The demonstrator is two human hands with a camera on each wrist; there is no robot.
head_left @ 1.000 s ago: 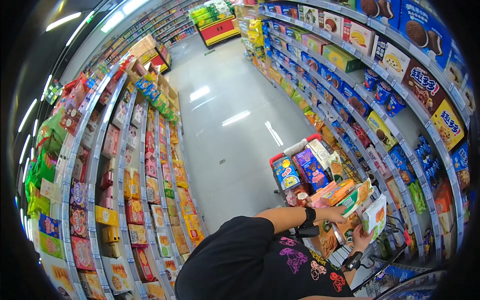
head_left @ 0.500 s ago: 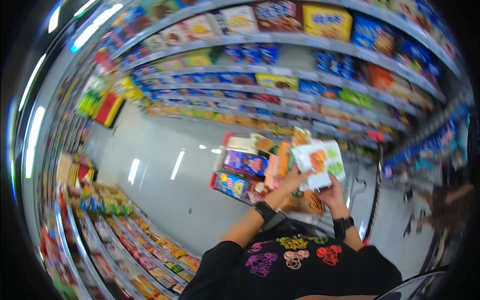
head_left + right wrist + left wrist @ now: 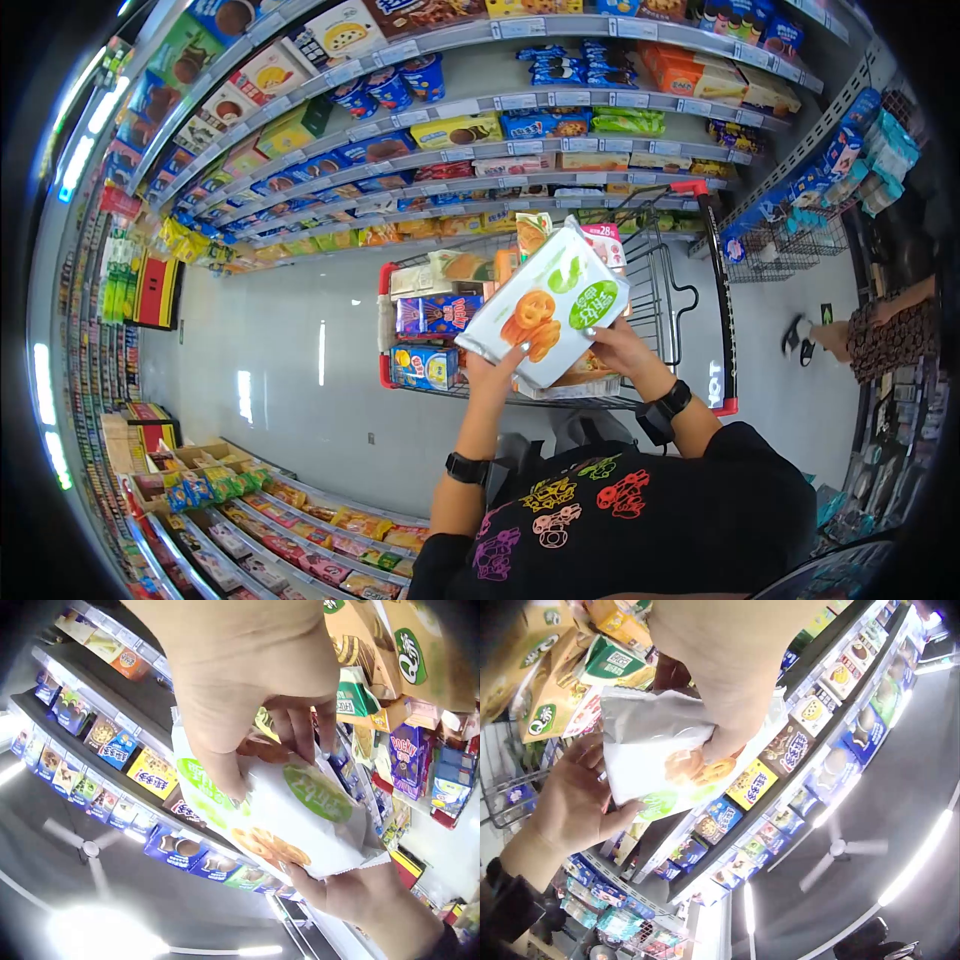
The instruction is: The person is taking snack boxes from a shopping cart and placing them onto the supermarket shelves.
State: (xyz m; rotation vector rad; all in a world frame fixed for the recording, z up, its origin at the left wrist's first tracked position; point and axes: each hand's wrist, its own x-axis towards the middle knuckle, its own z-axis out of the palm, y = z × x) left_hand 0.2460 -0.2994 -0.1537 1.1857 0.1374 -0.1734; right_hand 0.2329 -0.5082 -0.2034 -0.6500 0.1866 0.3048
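Both hands grip a white packet of biscuits [image 3: 550, 305], printed with round golden biscuits and green labels. It is tilted, its front facing up toward the head camera. My left hand [image 3: 490, 375] pinches the lower left edge, thumb on the front. At the lower right corner, my right hand [image 3: 625, 350] holds on with its thumb on the front and fingers behind. In the right wrist view, the right hand's fingers curl round the packet's [image 3: 300, 802] end. Beneath it is a shopping cart [image 3: 728, 330] filled with snacks, partly hidden by the packet.
Inside the cart lie a purple Pocky box [image 3: 450, 314], a blue box [image 3: 425, 367] and several other packs. Shelves of biscuits [image 3: 560, 100] run along the far side. Lower snack shelves [image 3: 330, 520] stand behind on the left. Another person's leg [image 3: 830, 335] shows at right.
The head view has swung round to the right to face the shelves. The packet has come up from among the cart's goods, and its printed front now faces the head camera, held by both hands.
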